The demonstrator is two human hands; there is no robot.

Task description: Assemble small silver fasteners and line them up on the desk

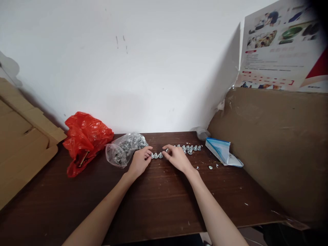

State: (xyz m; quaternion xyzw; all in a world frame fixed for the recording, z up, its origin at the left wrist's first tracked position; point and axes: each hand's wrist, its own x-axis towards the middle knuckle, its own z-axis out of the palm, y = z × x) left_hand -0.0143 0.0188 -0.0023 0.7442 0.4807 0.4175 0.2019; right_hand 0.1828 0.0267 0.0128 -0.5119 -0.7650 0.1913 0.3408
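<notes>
Several small silvery metal pieces, each with a wide round base and a narrow stem, stand upright on the dark table. A short row of these metal pieces (160, 155) is between my hands. My left hand (140, 160) rests at the left end of that row, its curved fingers apart and its fingertips at the end piece; whether they touch it is unclear. On the other side, my right hand (177, 157) has thumb and index finger spread, close to the row's right end. Part of the larger group of metal pieces (189, 152) is hidden behind my right hand.
A clear plastic bag (112, 155) of metal pieces lies left of my left hand, with a red plastic bag (87, 131) farther left. Blue-and-white packaging (219, 150) lies at right. Cardboard (271, 136) flanks the right side, more cardboard (23, 140) the left; a white wall (153, 68) stands behind.
</notes>
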